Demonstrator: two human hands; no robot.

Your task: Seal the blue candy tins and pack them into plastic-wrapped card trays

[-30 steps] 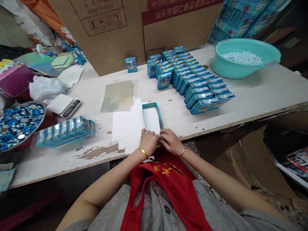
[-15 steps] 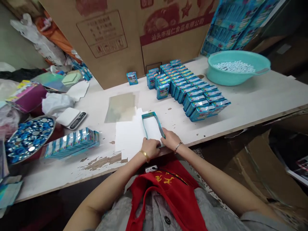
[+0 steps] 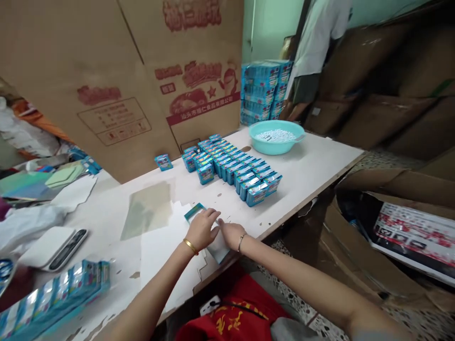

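Note:
A shallow box with blue edges lies slantwise on white sheets near the table's front edge, partly hidden beneath my hands. Over its middle, my left hand reaches with fingers stretched out and thumb apart. My right hand is closed at the box's right side, gripping its wall; the fingertips are partly hidden. Just beyond stand rows of small blue packets, with one separate blue packet against the large carton.
A large brown carton walls off the back. A turquoise basin of small white pieces stands back right. At left are a white scale and a wrapped row of packets. A person in a white shirt stands behind stacked blue packs.
The view has swung to the right. My left hand has moved from the box's near end to over its middle, and the box has turned askew. The right hand stays at its right side.

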